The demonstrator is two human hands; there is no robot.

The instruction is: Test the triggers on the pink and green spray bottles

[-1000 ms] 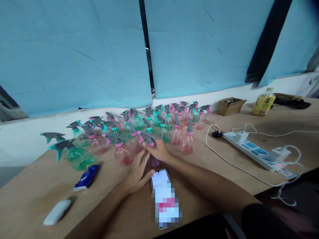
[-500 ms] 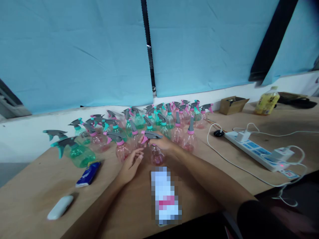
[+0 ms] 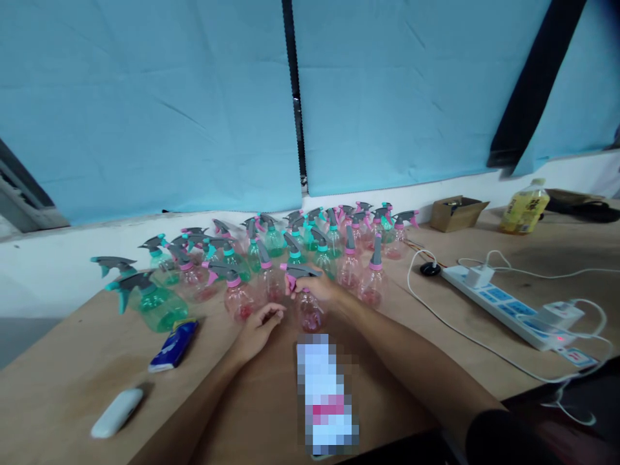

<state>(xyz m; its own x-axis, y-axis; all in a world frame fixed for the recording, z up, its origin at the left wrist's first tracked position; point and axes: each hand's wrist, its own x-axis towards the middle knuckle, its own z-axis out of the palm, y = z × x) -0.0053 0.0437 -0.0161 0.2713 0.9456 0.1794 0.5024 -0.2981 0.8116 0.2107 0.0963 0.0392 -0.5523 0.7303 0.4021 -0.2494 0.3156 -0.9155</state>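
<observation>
My right hand [image 3: 320,284] is wrapped round the neck and trigger of a pink spray bottle [image 3: 310,320] with a grey head, which stands upright on the table. Just left of that bottle, my left hand [image 3: 259,329] rests low over the wood with loosely bent fingers and nothing in them. Behind it stands another pink spray bottle [image 3: 239,303]. A phone [image 3: 324,394] with a blurred-out screen lies in front of the held bottle. Further pink and green bottles crowd behind both hands, including a pink one [image 3: 372,287] on the right.
At left, a green spray bottle [image 3: 162,309] leans over near a blue packet [image 3: 174,345] and a white oval case [image 3: 117,413]. Rightward lie a power strip [image 3: 494,303] with white cables, a small cardboard box [image 3: 458,214] and a bottle of yellow drink [image 3: 524,208].
The whole view has shifted slightly down and right. My right fingers now curl round the trigger of the bottle, and my left fingers are a little more bent.
</observation>
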